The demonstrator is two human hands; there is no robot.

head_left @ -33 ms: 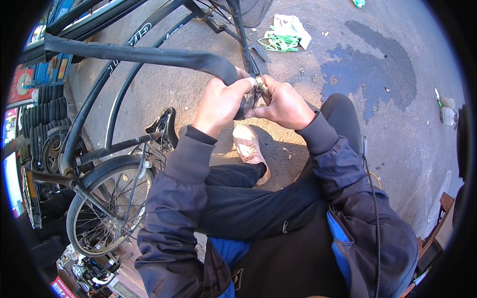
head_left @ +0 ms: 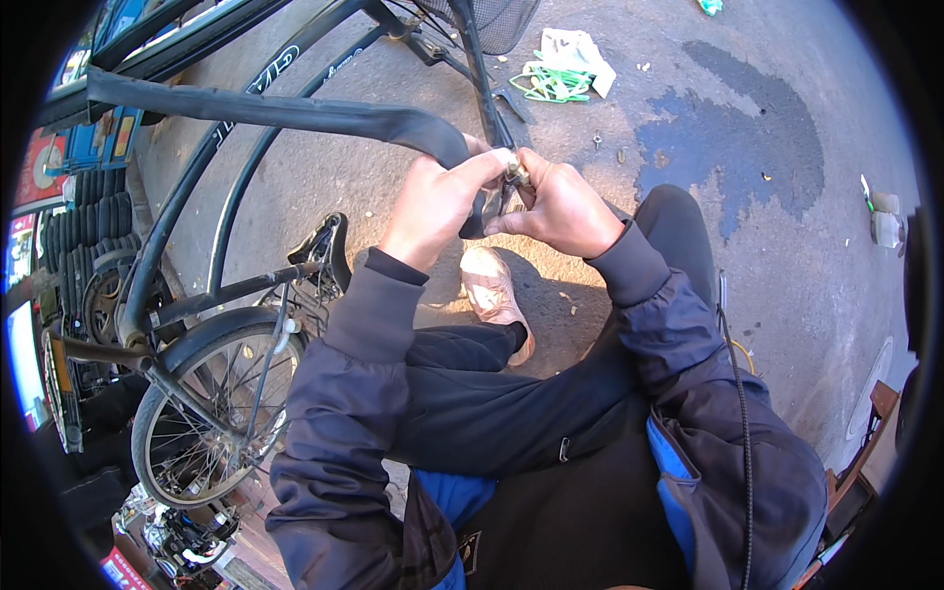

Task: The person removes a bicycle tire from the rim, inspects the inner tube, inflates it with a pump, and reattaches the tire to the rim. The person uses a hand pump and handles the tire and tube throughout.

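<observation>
A black bicycle inner tube [head_left: 295, 108] stretches from the upper left and bends down into my hands. My left hand [head_left: 425, 206] is closed round its bent end, thumb pointing right. My right hand [head_left: 570, 208] meets it there, fingers pinched together. Between my two thumbs shows a small brass-coloured metal fitting [head_left: 516, 174], partly covered by fingertips. Under it the tube's end [head_left: 476, 218] hangs folded, touching the fingers of both hands. What lies inside my right hand's grip beyond the fitting is mostly hidden.
A black bicycle frame [head_left: 228, 202] and its spoked wheel [head_left: 147, 433] lie to the left, by stacked tyres [head_left: 87, 211]. Ahead are a mesh basket [head_left: 506, 25], a white-and-green plastic bag [head_left: 560, 74] and a wet patch [head_left: 723, 147]. My shoe [head_left: 492, 285] is below my hands.
My left thumb has shifted very slightly up and right over the brass-coloured fitting. Everything else looks unmoved.
</observation>
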